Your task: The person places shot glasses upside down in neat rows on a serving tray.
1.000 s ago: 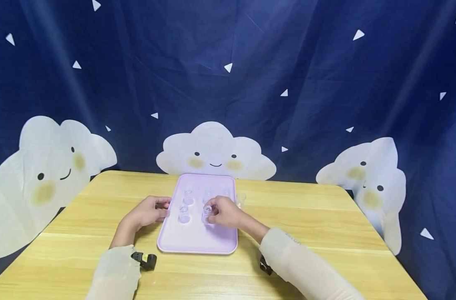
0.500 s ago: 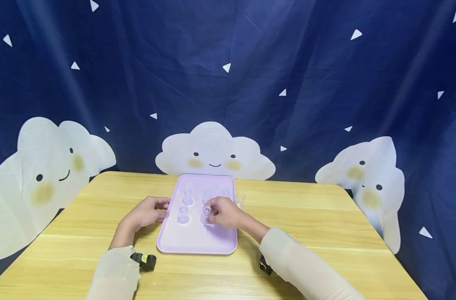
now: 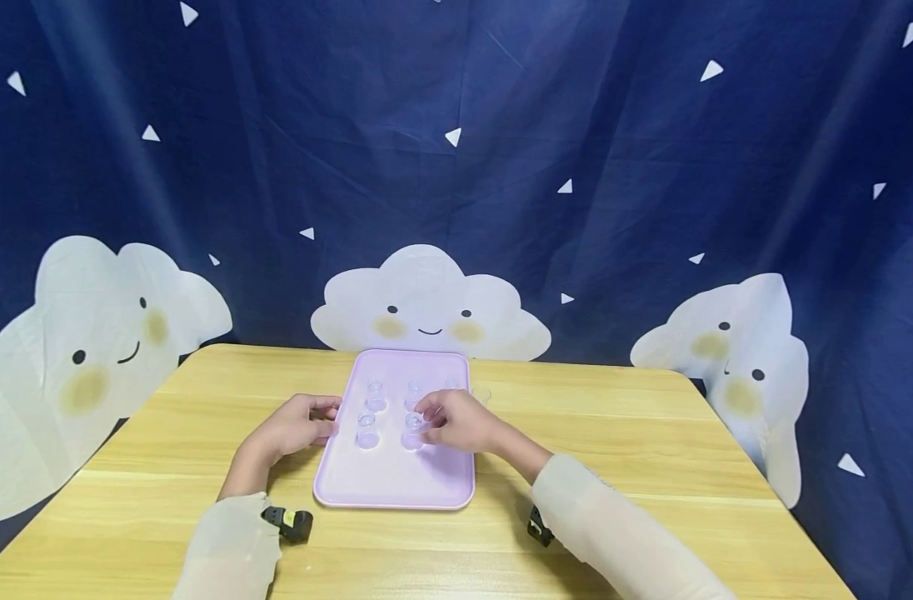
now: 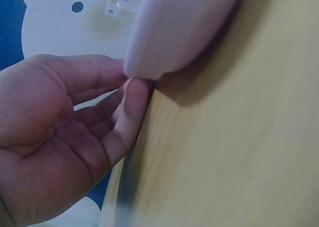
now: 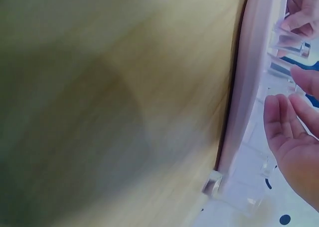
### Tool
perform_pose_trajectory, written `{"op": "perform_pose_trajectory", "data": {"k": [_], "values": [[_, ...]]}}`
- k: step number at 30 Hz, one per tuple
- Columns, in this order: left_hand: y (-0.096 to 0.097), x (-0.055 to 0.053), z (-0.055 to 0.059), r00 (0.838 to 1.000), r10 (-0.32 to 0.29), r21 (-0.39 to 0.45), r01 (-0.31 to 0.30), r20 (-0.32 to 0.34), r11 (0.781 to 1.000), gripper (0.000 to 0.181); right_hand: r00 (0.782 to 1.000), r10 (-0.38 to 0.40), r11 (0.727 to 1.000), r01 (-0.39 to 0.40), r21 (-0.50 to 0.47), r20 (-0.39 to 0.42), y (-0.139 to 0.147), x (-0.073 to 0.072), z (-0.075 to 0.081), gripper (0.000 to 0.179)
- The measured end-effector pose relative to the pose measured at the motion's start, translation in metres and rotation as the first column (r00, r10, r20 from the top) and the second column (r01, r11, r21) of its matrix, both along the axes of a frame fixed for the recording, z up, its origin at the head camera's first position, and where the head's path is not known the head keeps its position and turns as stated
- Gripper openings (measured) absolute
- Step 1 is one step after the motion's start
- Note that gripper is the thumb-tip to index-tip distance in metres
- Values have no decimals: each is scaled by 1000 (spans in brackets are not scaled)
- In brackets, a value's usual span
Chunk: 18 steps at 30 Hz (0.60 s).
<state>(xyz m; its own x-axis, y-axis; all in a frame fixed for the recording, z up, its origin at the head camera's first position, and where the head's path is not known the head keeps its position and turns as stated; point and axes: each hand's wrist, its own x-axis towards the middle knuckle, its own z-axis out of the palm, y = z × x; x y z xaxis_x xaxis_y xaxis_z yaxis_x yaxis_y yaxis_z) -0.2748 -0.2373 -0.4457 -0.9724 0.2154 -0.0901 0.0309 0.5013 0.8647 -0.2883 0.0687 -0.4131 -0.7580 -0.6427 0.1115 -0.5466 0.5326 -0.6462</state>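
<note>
A lilac tray (image 3: pixel 389 485) lies on the table with several small clear cups standing on it in rows. My left hand (image 3: pixel 291 423) is at the tray's left edge; in the left wrist view its fingertips touch the underside and side of the rim (image 4: pixel 149 42). Over the tray's right half, my right hand (image 3: pixel 464 421) has its thumb and fingers spread beside the nearest right cup (image 3: pixel 412 437). In the right wrist view a gap shows between thumb and fingers (image 5: pixel 279 117), with nothing gripped. Another cup (image 3: pixel 366 433) stands to the left, and one (image 3: pixel 375 397) behind it.
Just outside the tray's right edge stands another clear cup (image 3: pixel 482 393), mostly hidden by my right hand. The wooden table (image 3: pixel 614 467) extends on both sides. A dark blue curtain (image 3: pixel 456 183) with printed clouds hangs behind it.
My right hand has let go of the nearest right cup and drawn slightly right, its fingers parting. The cup stays on the tray. The left hand has not visibly moved.
</note>
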Motion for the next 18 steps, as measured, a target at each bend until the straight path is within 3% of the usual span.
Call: {"op": "perform_pose_trajectory", "data": {"k": [18], "values": [[-1, -1, 0, 1000, 4, -3, -4, -2, 1000, 49, 997, -59, 997, 56, -62, -56, 38, -10, 7, 31]]}}
